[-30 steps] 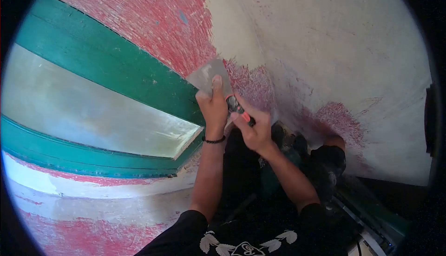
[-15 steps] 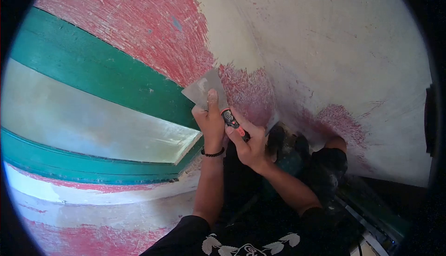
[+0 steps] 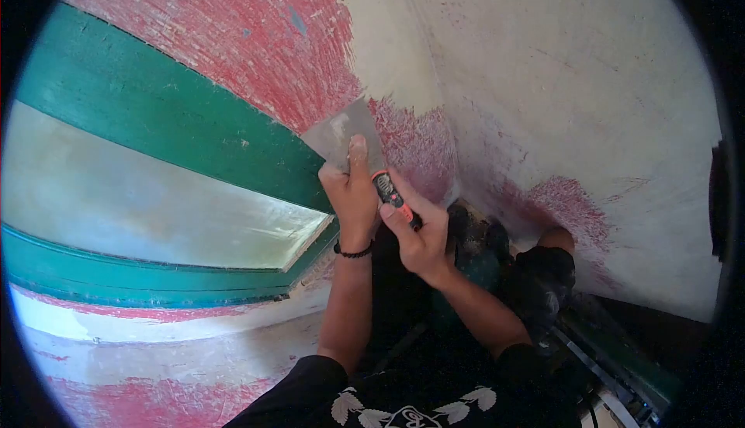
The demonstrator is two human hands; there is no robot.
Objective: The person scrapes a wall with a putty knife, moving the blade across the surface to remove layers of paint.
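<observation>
Both my hands are on one broad putty knife [image 3: 339,131], its metal blade against the wall beside the green frame. My left hand [image 3: 353,199], with a dark bracelet at the wrist, grips the blade, thumb laid flat along its face. Round the black and red handle my right hand [image 3: 423,243] is closed, forefinger stretched along it. The blade's front edge meets scratched red paint [image 3: 256,48], close to the pale bare patch [image 3: 388,55].
A green frame [image 3: 178,110] with a cloudy pane [image 3: 155,195] runs along the left. The pale wall [image 3: 559,79] at right has a reddish patch [image 3: 570,207]. Below it, a dark metal rail [image 3: 597,366] lies past my bent knee [image 3: 547,265].
The blade edge has shifted slightly up and left along the red paint, both hands still holding the putty knife. The view has tilted a little.
</observation>
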